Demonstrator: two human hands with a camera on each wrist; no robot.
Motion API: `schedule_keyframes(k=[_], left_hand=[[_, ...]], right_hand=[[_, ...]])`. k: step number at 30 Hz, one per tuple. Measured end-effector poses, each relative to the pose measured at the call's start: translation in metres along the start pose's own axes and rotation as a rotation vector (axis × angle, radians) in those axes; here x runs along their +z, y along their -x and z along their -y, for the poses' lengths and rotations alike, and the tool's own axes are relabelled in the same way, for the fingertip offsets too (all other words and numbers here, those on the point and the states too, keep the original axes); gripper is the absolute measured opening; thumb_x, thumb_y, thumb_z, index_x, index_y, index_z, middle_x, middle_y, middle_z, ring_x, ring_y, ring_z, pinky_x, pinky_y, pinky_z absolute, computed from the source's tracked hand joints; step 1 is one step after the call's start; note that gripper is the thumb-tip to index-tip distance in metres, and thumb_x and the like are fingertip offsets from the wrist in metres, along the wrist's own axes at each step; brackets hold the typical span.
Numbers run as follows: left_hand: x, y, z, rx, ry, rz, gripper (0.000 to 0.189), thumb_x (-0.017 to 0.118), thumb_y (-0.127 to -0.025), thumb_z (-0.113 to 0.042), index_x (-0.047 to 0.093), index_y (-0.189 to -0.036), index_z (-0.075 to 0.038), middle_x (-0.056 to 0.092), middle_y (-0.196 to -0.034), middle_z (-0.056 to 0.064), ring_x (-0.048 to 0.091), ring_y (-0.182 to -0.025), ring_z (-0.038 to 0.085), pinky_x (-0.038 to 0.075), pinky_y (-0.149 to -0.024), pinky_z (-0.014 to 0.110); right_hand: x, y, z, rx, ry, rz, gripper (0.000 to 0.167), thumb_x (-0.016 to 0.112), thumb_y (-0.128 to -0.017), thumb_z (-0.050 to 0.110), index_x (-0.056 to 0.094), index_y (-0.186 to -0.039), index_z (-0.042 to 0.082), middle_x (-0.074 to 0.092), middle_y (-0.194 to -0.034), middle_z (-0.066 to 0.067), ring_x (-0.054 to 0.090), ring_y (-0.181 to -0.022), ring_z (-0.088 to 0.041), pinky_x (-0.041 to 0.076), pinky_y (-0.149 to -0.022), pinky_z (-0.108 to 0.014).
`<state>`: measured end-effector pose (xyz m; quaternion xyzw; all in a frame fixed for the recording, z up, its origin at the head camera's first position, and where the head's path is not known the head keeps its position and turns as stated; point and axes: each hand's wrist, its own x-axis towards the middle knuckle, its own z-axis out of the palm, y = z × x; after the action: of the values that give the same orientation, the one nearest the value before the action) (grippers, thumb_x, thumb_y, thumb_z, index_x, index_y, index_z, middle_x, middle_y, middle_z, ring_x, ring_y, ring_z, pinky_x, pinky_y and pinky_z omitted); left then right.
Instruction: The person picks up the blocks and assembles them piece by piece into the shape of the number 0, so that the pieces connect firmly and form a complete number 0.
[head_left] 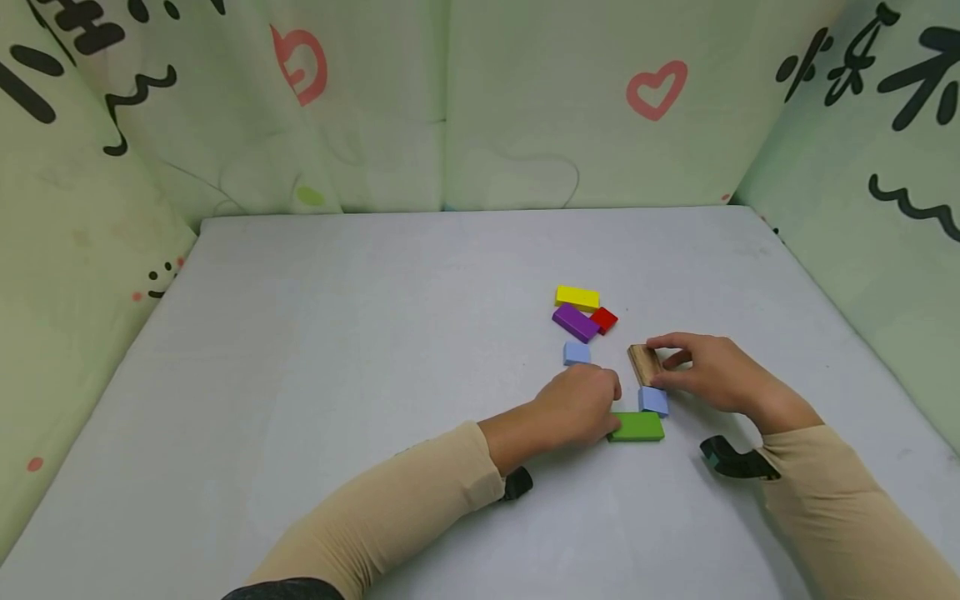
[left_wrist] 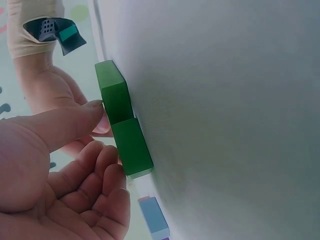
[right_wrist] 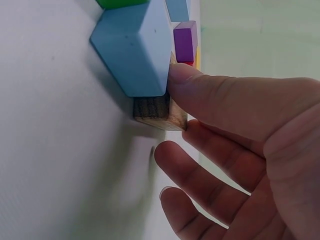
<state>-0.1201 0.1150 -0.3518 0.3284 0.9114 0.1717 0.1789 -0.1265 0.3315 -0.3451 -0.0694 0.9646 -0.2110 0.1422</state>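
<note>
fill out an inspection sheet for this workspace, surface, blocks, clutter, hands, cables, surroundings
surface: pale table
blocks: yellow block, purple block and red block grouped; two blue blocks, apart; two green blocks, meeting in the left wrist view; wooden block by the nearer blue one
clutter: nothing seen
left hand: thumb at the green blocks, grip unclear
right hand: pinches the wooden block
cables: nothing seen
surroundings: printed curtain on three sides
</note>
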Motion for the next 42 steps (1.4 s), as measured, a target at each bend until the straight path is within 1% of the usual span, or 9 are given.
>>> schedule_keyframes(k=[14,23,33,42], left_hand=[[-0.0007,-0.0012,-0.0007,-0.012,0.002,0.001,0.03,0.075,-0.092,-0.031,0.07,-0.117,-0.016,0.066,-0.099,-0.009,0.055,-0.085,0.004,0.046,-0.074,0.014],[-0.0006,-0.0015,-0.0002,-0.005,-0.003,-0.001,0.029,0.075,-0.092,-0.03,0.07,-0.117,-0.015,0.066,-0.099,-0.009,0.055,-0.085,0.004,0.046,-0.075,0.014],[-0.0011,-0.0003,-0.0001,0.002,-0.002,-0.002,0.03,0.075,-0.092,-0.03,0.07,-0.117,-0.015,0.067,-0.1,-0.009,0.055,-0.086,0.004,0.046,-0.076,0.014],[-0.0013,-0.0003,-0.0002,0.001,0.001,-0.002,0.029,0.075,-0.092,-0.029,0.07,-0.116,-0.015,0.067,-0.099,-0.009,0.055,-0.086,0.004,0.046,-0.076,0.014]], right_hand=[[-0.0013,-0.001,-0.0003,0.001,-0.001,-0.01,0.061,0.077,-0.089,0.028,0.054,-0.138,-0.001,0.067,-0.113,-0.026,0.057,-0.11,-0.044,0.051,-0.082,-0.054],[0.0001,-0.0055,0.0036,-0.006,-0.007,-0.012,0.062,0.077,-0.089,0.031,0.055,-0.137,-0.002,0.068,-0.111,-0.023,0.057,-0.11,-0.043,0.05,-0.084,-0.055],[-0.0003,-0.0036,0.0044,0.004,-0.01,0.009,0.059,0.074,-0.091,0.03,0.055,-0.138,0.0,0.066,-0.114,-0.025,0.057,-0.111,-0.044,0.051,-0.084,-0.056],[0.0006,-0.0028,0.0016,-0.005,-0.006,-0.001,0.053,0.071,-0.094,0.025,0.055,-0.137,-0.001,0.067,-0.113,-0.025,0.058,-0.109,-0.045,0.052,-0.082,-0.055]])
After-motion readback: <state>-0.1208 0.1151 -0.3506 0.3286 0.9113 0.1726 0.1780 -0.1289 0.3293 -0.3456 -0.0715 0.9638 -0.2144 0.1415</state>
